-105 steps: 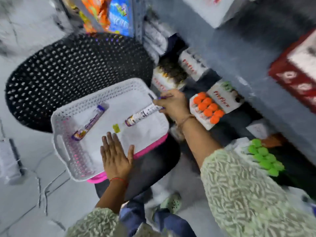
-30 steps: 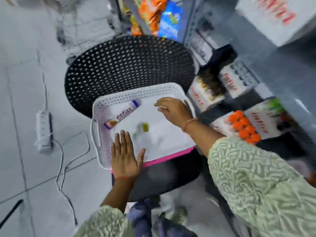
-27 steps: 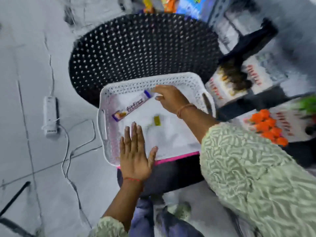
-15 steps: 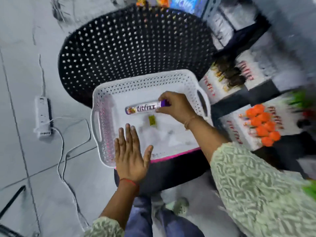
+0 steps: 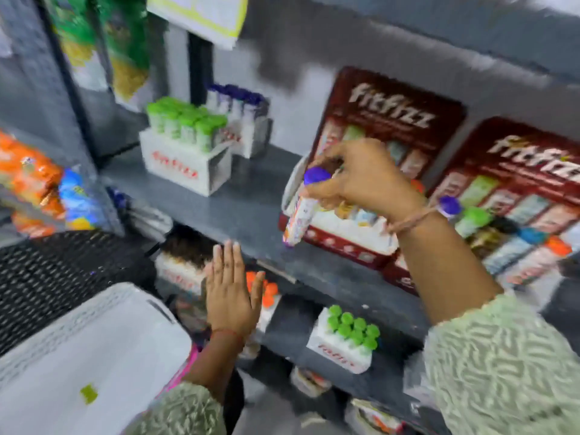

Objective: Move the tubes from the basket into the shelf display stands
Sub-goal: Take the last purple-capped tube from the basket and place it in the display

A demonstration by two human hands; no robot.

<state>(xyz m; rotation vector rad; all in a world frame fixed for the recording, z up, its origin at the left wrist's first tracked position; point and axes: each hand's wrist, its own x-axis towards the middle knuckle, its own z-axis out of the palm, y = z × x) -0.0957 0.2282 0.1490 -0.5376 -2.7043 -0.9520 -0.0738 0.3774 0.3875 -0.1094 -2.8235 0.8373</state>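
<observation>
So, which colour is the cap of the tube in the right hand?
Purple. The head view shows the tube in the right hand.

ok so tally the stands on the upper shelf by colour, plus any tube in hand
white stands: 2
red stands: 2
tube in right hand: 1
total: 5
</observation>
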